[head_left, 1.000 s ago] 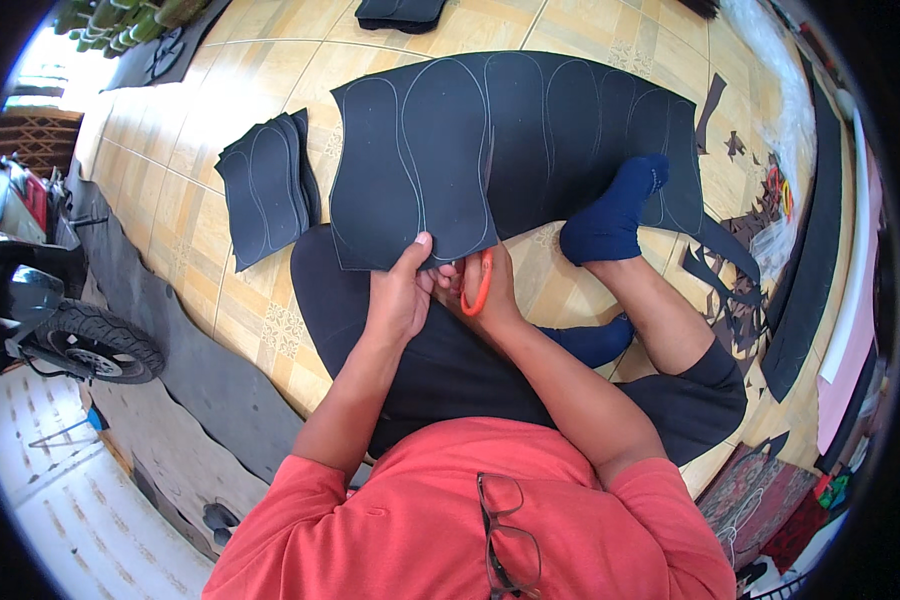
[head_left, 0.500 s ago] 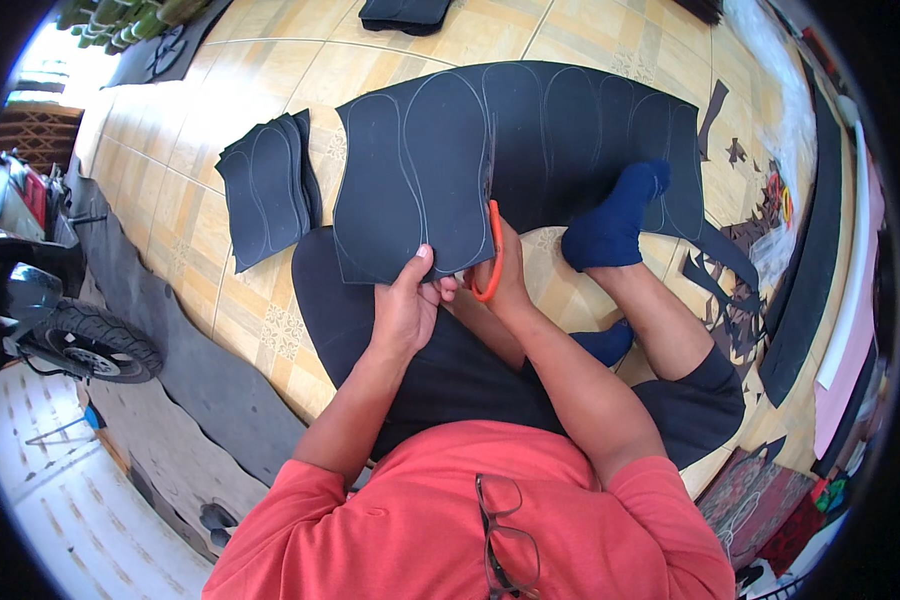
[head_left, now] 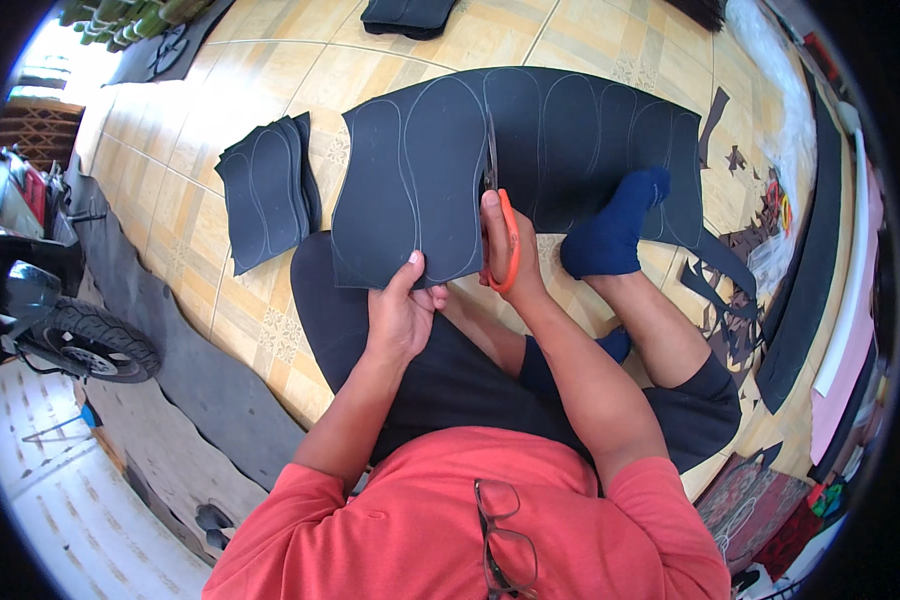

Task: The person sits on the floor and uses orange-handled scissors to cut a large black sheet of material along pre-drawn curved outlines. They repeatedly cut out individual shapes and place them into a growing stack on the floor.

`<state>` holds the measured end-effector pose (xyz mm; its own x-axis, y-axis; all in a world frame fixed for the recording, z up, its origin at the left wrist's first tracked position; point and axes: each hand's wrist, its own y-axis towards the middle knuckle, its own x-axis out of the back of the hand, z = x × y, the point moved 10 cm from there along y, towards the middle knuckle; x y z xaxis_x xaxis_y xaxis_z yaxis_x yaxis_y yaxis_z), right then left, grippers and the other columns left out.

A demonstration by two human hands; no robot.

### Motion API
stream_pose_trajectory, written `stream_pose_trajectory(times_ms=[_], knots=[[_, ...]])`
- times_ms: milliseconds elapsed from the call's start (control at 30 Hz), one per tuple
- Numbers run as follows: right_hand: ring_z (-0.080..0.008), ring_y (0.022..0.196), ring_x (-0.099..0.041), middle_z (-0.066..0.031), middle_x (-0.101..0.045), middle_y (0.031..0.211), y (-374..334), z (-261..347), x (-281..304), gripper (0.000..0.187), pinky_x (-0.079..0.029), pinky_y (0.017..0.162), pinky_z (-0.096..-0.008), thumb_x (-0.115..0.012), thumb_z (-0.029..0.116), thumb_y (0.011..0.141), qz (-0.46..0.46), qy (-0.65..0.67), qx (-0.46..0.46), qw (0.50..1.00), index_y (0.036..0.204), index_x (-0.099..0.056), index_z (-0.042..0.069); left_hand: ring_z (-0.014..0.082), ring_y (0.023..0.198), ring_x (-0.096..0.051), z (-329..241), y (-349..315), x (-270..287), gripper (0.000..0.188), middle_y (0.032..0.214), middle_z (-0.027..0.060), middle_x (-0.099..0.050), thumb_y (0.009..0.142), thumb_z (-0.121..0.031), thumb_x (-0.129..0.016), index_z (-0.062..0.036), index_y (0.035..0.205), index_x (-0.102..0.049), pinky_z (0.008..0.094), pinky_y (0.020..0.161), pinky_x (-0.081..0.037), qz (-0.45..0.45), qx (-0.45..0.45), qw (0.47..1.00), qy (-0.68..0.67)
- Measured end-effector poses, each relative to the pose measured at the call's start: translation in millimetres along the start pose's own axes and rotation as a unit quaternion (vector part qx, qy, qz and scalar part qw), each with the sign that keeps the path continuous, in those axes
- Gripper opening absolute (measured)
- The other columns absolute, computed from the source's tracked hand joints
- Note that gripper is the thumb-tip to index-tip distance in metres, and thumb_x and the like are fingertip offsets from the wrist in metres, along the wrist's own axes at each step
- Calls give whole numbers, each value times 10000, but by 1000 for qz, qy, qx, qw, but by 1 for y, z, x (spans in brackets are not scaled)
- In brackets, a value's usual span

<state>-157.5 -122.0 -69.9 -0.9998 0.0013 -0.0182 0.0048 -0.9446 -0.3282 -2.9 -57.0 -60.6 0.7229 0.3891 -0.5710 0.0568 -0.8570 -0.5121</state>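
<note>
A large black sheet (head_left: 560, 140) with pale shoe-sole outlines drawn across it spreads in front of me, partly cut through. My left hand (head_left: 402, 312) pinches the near edge of its left section (head_left: 440, 170), thumb on top and fingers beneath. In my right hand (head_left: 515, 268) are scissors with orange handles (head_left: 514, 235). Their blades point away from me and lie in the slit between the left section and the rest of the sheet. My right thumb shows at the handle; the other fingers are mostly hidden.
Left of the sheet lies a stack of cut black pieces (head_left: 265, 190). Another dark stack (head_left: 405, 18) rests farther off on the tiles. My socked foot (head_left: 620, 220) is close to the sheet. Dark scraps (head_left: 725, 290) litter the right. A motorcycle wheel (head_left: 100, 340) stands at left.
The scissors and my right hand have shifted slightly away from me, and the blades and right thumb now show. My left hand and the sheet's near edge have moved slightly left.
</note>
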Motion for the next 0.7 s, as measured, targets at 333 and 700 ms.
stream_pose_trajectory(times_ms=[333,700], knots=[[-138,381,-462,-50,-453,517,19,8,9,653,-384,372,-272,-397,592,952,27,-33,-22,999,757,-527,-18,175,609,-600,-2,2,0,167,844,86,-632,933,-129,-577,-34,1067,-544,288,508,-465,14,-4,1000,-22],[-142,351,-446,-53,-436,471,51,28,10,662,-351,340,-282,-401,592,950,22,-28,-6,999,751,-537,-25,198,597,-599,-9,-5,5,213,880,118,-649,926,-122,-577,-17,1107,-533,290,493,-458,6,-16,999,-31]])
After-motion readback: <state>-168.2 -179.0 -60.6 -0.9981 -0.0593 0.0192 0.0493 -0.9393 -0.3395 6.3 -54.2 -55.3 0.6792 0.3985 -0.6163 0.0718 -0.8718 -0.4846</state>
